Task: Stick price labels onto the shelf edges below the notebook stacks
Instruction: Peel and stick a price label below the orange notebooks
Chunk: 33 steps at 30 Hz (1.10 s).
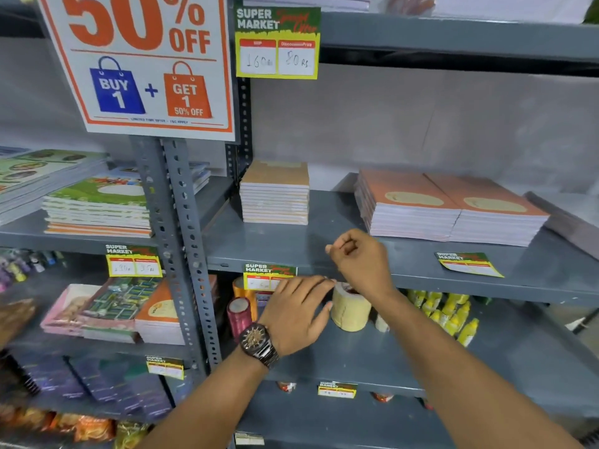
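A green and yellow price label (264, 275) hangs on the grey shelf edge (453, 281) below a small stack of brown notebooks (275, 192). My left hand (298, 314), with a wristwatch, lies flat with its fingers spread over the label's right part and touches a roll of beige tape (350, 307). My right hand (361, 259) hovers above the roll, thumb and forefinger pinched together; whether tape is between them I cannot tell. A second loose label (468, 264) lies on the shelf in front of two orange notebook stacks (450, 207).
Perforated grey uprights (181, 247) divide the bays. A 50% off poster (142, 63) and another price label (277, 43) hang above. The left bay holds green notebooks (97, 205) with a label (133, 260) below. Ribbon rolls (240, 314) and yellow bottles (450, 312) stand on the lower shelf.
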{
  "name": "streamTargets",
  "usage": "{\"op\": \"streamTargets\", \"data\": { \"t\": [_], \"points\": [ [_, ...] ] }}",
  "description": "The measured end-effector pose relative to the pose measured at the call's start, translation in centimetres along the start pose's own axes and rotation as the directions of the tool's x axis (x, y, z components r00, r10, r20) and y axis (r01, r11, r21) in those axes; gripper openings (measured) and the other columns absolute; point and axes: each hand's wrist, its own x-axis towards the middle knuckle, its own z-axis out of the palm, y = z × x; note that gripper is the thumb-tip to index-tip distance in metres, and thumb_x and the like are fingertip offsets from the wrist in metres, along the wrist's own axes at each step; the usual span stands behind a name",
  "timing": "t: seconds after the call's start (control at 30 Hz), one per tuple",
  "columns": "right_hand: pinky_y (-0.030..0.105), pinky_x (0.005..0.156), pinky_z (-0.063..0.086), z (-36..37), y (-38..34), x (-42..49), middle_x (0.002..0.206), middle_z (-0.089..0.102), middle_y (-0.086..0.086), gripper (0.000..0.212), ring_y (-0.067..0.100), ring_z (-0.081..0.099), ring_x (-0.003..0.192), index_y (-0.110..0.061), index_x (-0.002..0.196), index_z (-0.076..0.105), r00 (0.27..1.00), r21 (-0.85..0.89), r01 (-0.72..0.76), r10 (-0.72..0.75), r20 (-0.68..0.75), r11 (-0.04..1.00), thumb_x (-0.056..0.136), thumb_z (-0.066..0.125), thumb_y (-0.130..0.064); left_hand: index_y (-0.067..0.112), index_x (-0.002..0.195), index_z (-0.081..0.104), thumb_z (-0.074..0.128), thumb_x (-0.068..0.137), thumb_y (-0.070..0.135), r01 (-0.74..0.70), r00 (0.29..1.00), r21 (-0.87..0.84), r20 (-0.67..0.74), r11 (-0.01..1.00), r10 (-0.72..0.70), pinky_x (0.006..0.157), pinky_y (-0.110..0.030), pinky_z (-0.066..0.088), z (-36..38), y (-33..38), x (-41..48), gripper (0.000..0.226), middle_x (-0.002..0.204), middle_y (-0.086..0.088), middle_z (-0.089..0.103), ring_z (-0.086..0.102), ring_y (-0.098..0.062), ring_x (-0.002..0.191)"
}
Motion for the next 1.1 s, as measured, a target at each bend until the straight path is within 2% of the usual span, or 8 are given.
{"op": "streamTargets", "data": {
  "t": [0.17, 0.33, 0.47, 0.6, 0.7, 0.8, 1.0, 1.1],
  "points": [
    [0.024, 0.06, 0.047, -8.3, 4.0, 2.4, 0.065, 0.068, 0.001, 0.013, 0.011, 0.057, 0.058, -0.014, 0.071, 0.066, 0.984, -0.079, -0.056, 0.042, -0.172, 0.995, 0.078, 0.077, -0.014, 0.025, 0.104, 0.065, 0.055, 0.088, 0.03, 0.001, 1.0, -0.059, 0.002, 0.998, -0.001, 0.071, -0.036, 0.047, 1.8, 4.2, 6.8, 0.019, 0.1, 0.006, 0.07, 0.061, -0.02, 0.086],
    [0.028, 0.07, 0.049, -17.9, 9.3, 4.3, 0.068, 0.066, -0.004, 0.01, 0.02, 0.064, 0.073, -0.018, 0.072, 0.067, 0.96, -0.251, -0.186, 0.122, -0.25, 0.95, 0.079, 0.073, -0.017, 0.024, 0.11, 0.06, 0.052, 0.09, 0.031, 0.258, 0.964, -0.337, 0.146, 0.905, -0.221, 0.078, -0.036, 0.052, 4.4, 8.2, 13.4, 0.022, 0.101, 0.005, 0.07, 0.063, -0.021, 0.092],
    [0.024, 0.072, 0.041, -23.6, 13.2, 5.5, 0.083, 0.069, 0.003, 0.006, 0.025, 0.066, 0.091, -0.013, 0.085, 0.072, 0.959, -0.343, -0.284, 0.263, -0.106, 0.895, 0.081, 0.067, -0.011, 0.023, 0.121, 0.05, 0.056, 0.089, 0.041, 0.443, 0.878, -0.358, 0.357, 0.822, -0.317, 0.082, -0.036, 0.053, 7.7, 10.9, 17.9, 0.037, 0.111, 0.001, 0.067, 0.063, -0.023, 0.096],
    [0.024, 0.082, 0.044, -25.8, 15.7, 7.0, 0.112, 0.071, 0.006, 0.031, 0.023, 0.064, 0.108, -0.013, 0.108, 0.071, 0.961, -0.436, -0.203, 0.264, 0.085, 0.877, 0.08, 0.075, -0.025, 0.02, 0.126, 0.046, 0.058, 0.086, 0.048, 0.578, 0.765, -0.261, 0.503, 0.773, -0.402, 0.082, -0.03, 0.046, 10.9, 12.6, 21.1, 0.05, 0.118, -0.006, 0.065, 0.06, -0.027, 0.104],
    [0.031, 0.089, 0.052, -26.1, 15.8, 8.3, 0.107, 0.071, 0.003, 0.043, 0.019, 0.066, 0.102, -0.017, 0.111, 0.069, 0.947, -0.426, -0.151, 0.254, 0.195, 0.892, 0.074, 0.081, -0.034, 0.021, 0.134, 0.04, 0.061, 0.085, 0.048, 0.587, 0.747, -0.237, 0.528, 0.774, -0.404, 0.084, -0.029, 0.046, 12.6, 13.8, 22.3, 0.06, 0.117, -0.002, 0.066, 0.061, -0.023, 0.104],
    [0.032, 0.085, 0.054, -25.9, 15.7, 9.6, 0.102, 0.071, 0.0, 0.047, 0.019, 0.066, 0.096, -0.018, 0.109, 0.069, 0.914, -0.381, -0.147, 0.272, 0.3, 0.913, 0.067, 0.086, -0.031, 0.022, 0.139, 0.036, 0.065, 0.083, 0.044, 0.541, 0.744, -0.15, 0.544, 0.827, -0.388, 0.091, -0.036, 0.049, 13.8, 14.8, 23.2, 0.067, 0.121, 0.002, 0.065, 0.06, -0.024, 0.107],
    [0.028, 0.076, 0.055, -25.3, 15.7, 10.6, 0.08, 0.072, 0.002, 0.02, 0.014, 0.065, 0.075, -0.007, 0.09, 0.078, 0.859, -0.195, -0.187, 0.256, 0.443, 0.963, 0.071, 0.081, -0.001, 0.021, 0.114, 0.061, 0.075, 0.08, 0.024, 0.582, 0.748, -0.327, 0.574, 0.745, -0.332, 0.081, -0.03, 0.048, 13.5, 15.3, 24.6, 0.037, 0.094, 0.002, 0.06, 0.057, -0.019, 0.09],
    [0.029, 0.08, 0.06, -25.6, 15.6, 10.1, 0.086, 0.077, 0.006, 0.017, 0.018, 0.071, 0.084, -0.004, 0.093, 0.077, 0.848, -0.008, -0.274, 0.246, 0.469, 0.962, 0.077, 0.077, 0.0, 0.025, 0.095, 0.068, 0.076, 0.08, 0.017, 0.6, 0.773, -0.494, 0.558, 0.629, -0.3, 0.085, -0.033, 0.051, 12.7, 15.0, 24.3, 0.019, 0.092, 0.003, 0.066, 0.061, -0.018, 0.091]
  ]
}}
